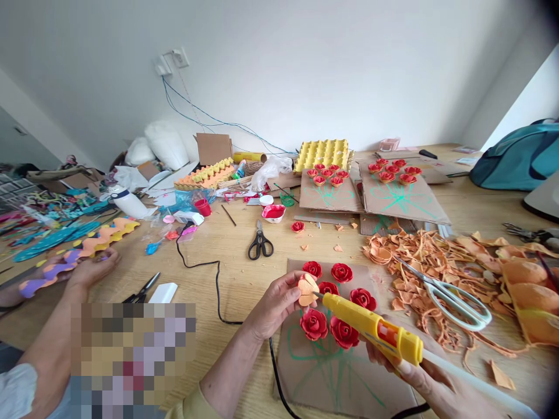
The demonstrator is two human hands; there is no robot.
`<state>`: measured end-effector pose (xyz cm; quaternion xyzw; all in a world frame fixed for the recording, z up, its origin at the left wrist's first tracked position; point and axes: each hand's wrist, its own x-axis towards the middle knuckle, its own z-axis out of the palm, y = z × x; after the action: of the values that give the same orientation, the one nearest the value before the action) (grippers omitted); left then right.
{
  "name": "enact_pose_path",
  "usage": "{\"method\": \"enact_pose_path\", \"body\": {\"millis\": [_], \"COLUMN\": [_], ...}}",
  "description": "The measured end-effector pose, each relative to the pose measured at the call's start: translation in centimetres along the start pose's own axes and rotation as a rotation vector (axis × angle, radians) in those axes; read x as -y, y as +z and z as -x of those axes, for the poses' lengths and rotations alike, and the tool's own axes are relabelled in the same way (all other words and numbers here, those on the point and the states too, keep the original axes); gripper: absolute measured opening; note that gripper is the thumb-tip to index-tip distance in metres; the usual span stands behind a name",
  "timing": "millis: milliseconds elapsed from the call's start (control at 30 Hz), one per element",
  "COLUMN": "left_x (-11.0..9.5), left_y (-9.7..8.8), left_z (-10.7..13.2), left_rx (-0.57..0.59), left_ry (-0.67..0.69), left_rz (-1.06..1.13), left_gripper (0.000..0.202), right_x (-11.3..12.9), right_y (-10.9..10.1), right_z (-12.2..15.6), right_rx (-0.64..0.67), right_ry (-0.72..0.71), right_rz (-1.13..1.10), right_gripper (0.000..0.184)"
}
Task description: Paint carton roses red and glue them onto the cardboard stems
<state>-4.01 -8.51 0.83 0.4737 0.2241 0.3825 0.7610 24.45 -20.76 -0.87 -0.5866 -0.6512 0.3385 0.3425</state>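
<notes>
My left hand [276,307] pinches a small orange paper flower [307,290] with overlapping petals, held above a cardboard sheet [323,372]. In my right hand [419,372] is a yellow hot glue gun [371,323] with a clear glue stick running out of its back. Its nozzle points left and meets the flower's edge; whether glue is coming out I cannot tell. Under both hands, the cardboard carries several red roses [313,324] and green painted stems. The glue gun's grip is mostly hidden by my fingers.
Orange scraps [419,262] and white-handled scissors [458,302] lie at right. Black scissors [261,241] and a red paint dish [273,213] sit ahead. A black cord [217,285] crosses the table. At left, a co-worker's hands [94,267] hold a painted egg-carton strip [82,253]. Finished rose boards [399,198] lie behind.
</notes>
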Motion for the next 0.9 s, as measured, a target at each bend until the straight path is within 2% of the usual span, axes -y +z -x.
{"method": "enact_pose_path", "body": {"millis": [67, 200, 400, 600, 900], "left_x": [0.0, 0.0, 0.0, -0.1, 0.1], "left_y": [-0.1, -0.1, -0.1, 0.0, -0.3], "left_z": [0.0, 0.0, 0.0, 0.0, 0.0], "left_rx": [0.001, -0.006, 0.008, 0.003, 0.004], "left_ry": [-0.011, -0.019, -0.004, -0.009, -0.005], "left_rz": [0.002, 0.006, 0.000, 0.025, 0.028], "left_gripper": [0.041, 0.042, 0.041, 0.040, 0.041], "right_x": [-0.3, -0.7, -1.2, -1.6, -1.5], "right_y": [-0.1, -0.1, 0.1, 0.3, 0.2], "right_z": [0.0, 0.1, 0.3, 0.2, 0.2], "right_rx": [0.103, 0.110, 0.094, 0.126, 0.116], "right_ry": [0.013, 0.065, 0.061, 0.143, 0.118], "right_rz": [-0.026, -0.056, -0.054, -0.152, -0.119], "right_gripper": [0.046, 0.051, 0.053, 0.056, 0.056]}}
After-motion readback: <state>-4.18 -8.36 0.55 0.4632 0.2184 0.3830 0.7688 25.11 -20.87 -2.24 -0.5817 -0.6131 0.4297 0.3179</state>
